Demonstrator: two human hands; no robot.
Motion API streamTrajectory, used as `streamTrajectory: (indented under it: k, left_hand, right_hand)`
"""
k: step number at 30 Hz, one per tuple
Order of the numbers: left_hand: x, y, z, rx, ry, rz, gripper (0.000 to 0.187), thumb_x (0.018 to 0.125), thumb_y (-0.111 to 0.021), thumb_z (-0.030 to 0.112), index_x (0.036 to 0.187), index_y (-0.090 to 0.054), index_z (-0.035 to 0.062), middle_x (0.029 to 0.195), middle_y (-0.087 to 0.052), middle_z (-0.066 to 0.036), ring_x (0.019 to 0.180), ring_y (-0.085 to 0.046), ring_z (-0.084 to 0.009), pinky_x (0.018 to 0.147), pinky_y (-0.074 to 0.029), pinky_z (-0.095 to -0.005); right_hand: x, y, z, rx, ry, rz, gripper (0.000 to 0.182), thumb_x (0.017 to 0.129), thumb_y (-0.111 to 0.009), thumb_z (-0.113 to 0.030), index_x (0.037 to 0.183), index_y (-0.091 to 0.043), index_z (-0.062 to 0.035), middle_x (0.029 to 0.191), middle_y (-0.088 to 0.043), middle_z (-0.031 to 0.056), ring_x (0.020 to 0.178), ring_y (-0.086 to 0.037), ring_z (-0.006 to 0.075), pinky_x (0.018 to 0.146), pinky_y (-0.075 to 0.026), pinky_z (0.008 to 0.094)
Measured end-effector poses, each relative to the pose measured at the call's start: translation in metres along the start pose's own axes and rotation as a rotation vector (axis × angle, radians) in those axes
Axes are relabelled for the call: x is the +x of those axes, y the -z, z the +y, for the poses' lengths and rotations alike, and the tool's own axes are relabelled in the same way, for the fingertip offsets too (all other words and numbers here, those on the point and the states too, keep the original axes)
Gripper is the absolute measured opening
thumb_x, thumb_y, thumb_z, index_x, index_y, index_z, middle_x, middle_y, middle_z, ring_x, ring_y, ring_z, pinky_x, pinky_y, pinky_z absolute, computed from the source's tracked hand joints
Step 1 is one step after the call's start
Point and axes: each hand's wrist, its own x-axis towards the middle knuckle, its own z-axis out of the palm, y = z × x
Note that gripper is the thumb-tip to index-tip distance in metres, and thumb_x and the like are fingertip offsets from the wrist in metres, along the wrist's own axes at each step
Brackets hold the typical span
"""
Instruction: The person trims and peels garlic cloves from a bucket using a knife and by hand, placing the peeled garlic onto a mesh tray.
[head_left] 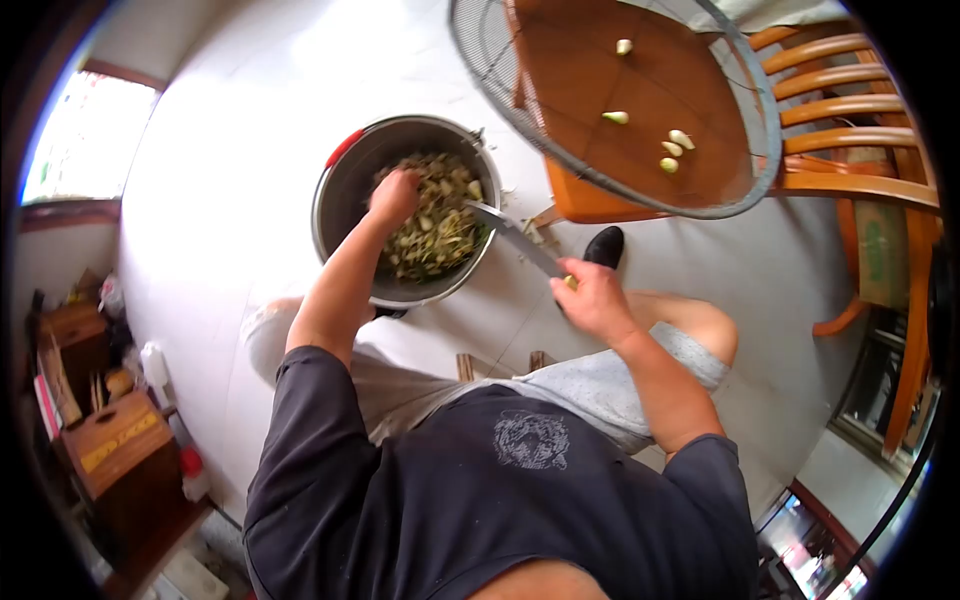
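A deep metal pot [327, 235] with a red handle grip stands on the floor, holding many pale and greenish garlic-like pieces [440, 215]. My left hand [396, 196] reaches inside over these pieces, its fingers curled; what they hold, if anything, is hidden. My right hand [594, 298] is wrapped round the handle of a large knife [520, 241]. The blade points up and left, its tip over the pot's right rim. At the upper right, a round mesh sieve [765, 160] carries several peeled white cloves [672, 149].
The sieve rests on a wooden chair [590, 200] with a slatted back. A black shoe [604, 246] is between the chair and my right hand. Wooden boxes [120, 440] stand at the lower left. Scraps lie on the floor right of the pot.
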Motion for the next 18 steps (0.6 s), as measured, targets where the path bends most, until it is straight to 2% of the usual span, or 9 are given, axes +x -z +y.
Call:
streamTrajectory:
  k: [2, 5, 8, 10, 13, 14, 17, 18]
  left_hand:
    - [0.0, -0.007, -0.004, 0.195, -0.072, -0.075, 0.019, 0.079, -0.055, 0.008, 0.095, -0.063, 0.0061, 0.103, -0.056, -0.022, 0.094, -0.06, -0.0385, 0.079, -0.05, -0.0456]
    - [-0.005, 0.002, 0.009, 0.357, -0.089, -0.134, 0.018, 0.08, -0.055, 0.006, 0.095, -0.064, 0.0043, 0.106, -0.057, -0.019, 0.1, -0.059, -0.0338, 0.084, -0.05, -0.0407]
    - [-0.005, 0.013, 0.02, 0.399, -0.147, -0.138, 0.02, 0.078, -0.057, 0.006, 0.097, -0.063, 0.0052, 0.107, -0.057, -0.016, 0.102, -0.058, -0.0319, 0.085, -0.049, -0.0394]
    - [0.001, 0.009, 0.005, 0.414, -0.198, -0.146, 0.024, 0.077, -0.06, 0.008, 0.101, -0.061, 0.0063, 0.107, -0.058, -0.014, 0.103, -0.057, -0.0309, 0.086, -0.049, -0.0392]
    - [0.003, 0.003, -0.013, 0.289, -0.209, -0.016, 0.027, 0.075, -0.064, 0.012, 0.1, -0.06, 0.0061, 0.103, -0.059, -0.015, 0.1, -0.058, -0.0318, 0.083, -0.049, -0.0409]
    - [0.006, 0.0, -0.021, 0.2, -0.211, 0.078, 0.03, 0.074, -0.067, 0.014, 0.1, -0.059, 0.005, 0.091, -0.062, -0.014, 0.084, -0.063, -0.0302, 0.074, -0.051, -0.0409]
    - [-0.006, 0.015, -0.014, -0.495, 0.002, 0.169, 0.026, 0.08, -0.066, 0.015, 0.101, -0.058, 0.0021, 0.078, -0.063, -0.011, 0.065, -0.062, -0.0223, 0.06, -0.051, -0.0352]
    - [-0.02, 0.035, 0.002, -0.836, 0.075, 0.076, 0.023, 0.084, -0.064, 0.015, 0.101, -0.058, 0.0005, 0.075, -0.062, -0.009, 0.062, -0.059, -0.0177, 0.056, -0.049, -0.0305]
  right_hand:
    - [0.003, 0.001, -0.005, 0.025, 0.0, -0.012, 0.031, 0.081, -0.06, -0.024, 0.103, -0.063, -0.0023, 0.086, -0.064, 0.0217, 0.082, -0.062, 0.0378, 0.073, -0.05, 0.043]
    - [0.006, 0.002, -0.01, 0.03, -0.026, -0.054, 0.031, 0.081, -0.059, -0.024, 0.103, -0.063, -0.0025, 0.085, -0.065, 0.0209, 0.083, -0.062, 0.037, 0.074, -0.049, 0.0429]
    - [0.009, 0.002, -0.01, 0.002, -0.047, -0.081, 0.031, 0.082, -0.058, -0.024, 0.104, -0.063, -0.0029, 0.085, -0.065, 0.0202, 0.084, -0.062, 0.0367, 0.075, -0.049, 0.0428]
    - [0.009, 0.002, -0.007, -0.016, -0.027, -0.067, 0.031, 0.082, -0.058, -0.024, 0.104, -0.063, -0.0029, 0.086, -0.065, 0.0201, 0.083, -0.062, 0.0369, 0.075, -0.049, 0.0428]
    - [0.011, 0.001, -0.009, -0.003, -0.01, -0.039, 0.03, 0.082, -0.058, -0.023, 0.104, -0.063, -0.003, 0.086, -0.065, 0.0202, 0.083, -0.062, 0.0372, 0.074, -0.049, 0.0427]
    - [0.01, 0.002, -0.01, 0.012, -0.008, -0.031, 0.03, 0.082, -0.059, -0.023, 0.103, -0.063, -0.0029, 0.087, -0.065, 0.0202, 0.082, -0.062, 0.0373, 0.073, -0.049, 0.0427]
    - [0.01, 0.003, -0.017, 0.08, -0.008, 0.002, 0.031, 0.081, -0.06, -0.022, 0.104, -0.063, -0.0024, 0.085, -0.064, 0.0212, 0.081, -0.062, 0.0377, 0.073, -0.05, 0.042]
    - [0.01, 0.001, -0.018, 0.102, 0.005, 0.024, 0.031, 0.081, -0.061, -0.022, 0.104, -0.063, -0.0024, 0.085, -0.064, 0.0211, 0.081, -0.063, 0.0373, 0.072, -0.05, 0.0417]
